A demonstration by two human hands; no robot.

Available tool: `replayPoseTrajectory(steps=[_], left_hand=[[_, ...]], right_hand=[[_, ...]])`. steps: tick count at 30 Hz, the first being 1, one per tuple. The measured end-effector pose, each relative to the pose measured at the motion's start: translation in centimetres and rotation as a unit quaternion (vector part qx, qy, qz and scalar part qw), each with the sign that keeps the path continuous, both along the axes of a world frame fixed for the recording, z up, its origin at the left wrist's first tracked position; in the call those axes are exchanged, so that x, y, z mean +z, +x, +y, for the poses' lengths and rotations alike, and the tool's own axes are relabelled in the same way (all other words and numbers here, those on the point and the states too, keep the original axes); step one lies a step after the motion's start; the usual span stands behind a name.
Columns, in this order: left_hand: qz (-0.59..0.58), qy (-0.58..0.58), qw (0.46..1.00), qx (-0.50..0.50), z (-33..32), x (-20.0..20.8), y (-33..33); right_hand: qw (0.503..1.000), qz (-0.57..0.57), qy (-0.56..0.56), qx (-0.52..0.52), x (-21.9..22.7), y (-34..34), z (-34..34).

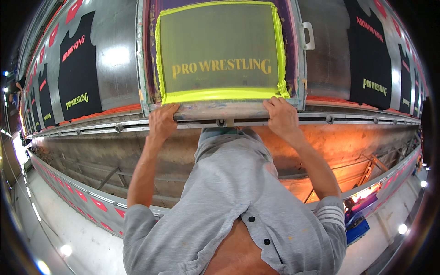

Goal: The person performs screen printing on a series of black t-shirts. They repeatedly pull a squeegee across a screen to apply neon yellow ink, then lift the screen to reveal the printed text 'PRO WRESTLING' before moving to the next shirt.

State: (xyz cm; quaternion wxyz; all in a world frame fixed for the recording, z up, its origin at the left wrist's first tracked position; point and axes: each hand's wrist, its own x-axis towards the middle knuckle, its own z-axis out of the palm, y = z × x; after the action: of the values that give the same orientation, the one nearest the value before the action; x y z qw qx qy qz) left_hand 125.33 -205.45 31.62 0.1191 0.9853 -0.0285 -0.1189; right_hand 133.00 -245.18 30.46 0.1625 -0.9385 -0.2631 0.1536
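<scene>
A screen printing frame point(211, 110) lies flat on the long printing table in front of me. Its mesh point(220, 41) carries a line of lettering and is bordered by bright yellow-green ink point(220, 95). My left hand point(163, 120) is closed over the left end of the near frame bar. My right hand point(281, 115) grips the same bar near its right end, fingers curled over the top. Whatever lies under the screen is mostly hidden by it.
Black printed garment panels lie on the table to the left point(81, 68) and right point(373, 59). A metal rail point(330, 119) runs along the table's near edge. A white handle point(309, 36) sticks out from the frame's right side. Another long table point(82, 197) stands behind me.
</scene>
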Motion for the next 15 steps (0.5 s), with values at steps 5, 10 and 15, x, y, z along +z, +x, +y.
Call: replayPoseTrajectory(steps=[5,10,15], left_hand=[[0.02,-0.014,0.999,0.022,3.3,1.4,12.9],[0.014,0.073,0.997,0.007,6.2,-0.1,32.3],[0.048,0.094,0.994,0.012,7.6,-1.5,38.3]], right_hand=[[0.999,0.006,-0.012,0.032,1.6,13.9,1.7],[0.997,-0.031,-0.074,0.008,0.6,33.2,6.3],[0.997,0.019,-0.079,0.007,-2.0,39.5,7.3]])
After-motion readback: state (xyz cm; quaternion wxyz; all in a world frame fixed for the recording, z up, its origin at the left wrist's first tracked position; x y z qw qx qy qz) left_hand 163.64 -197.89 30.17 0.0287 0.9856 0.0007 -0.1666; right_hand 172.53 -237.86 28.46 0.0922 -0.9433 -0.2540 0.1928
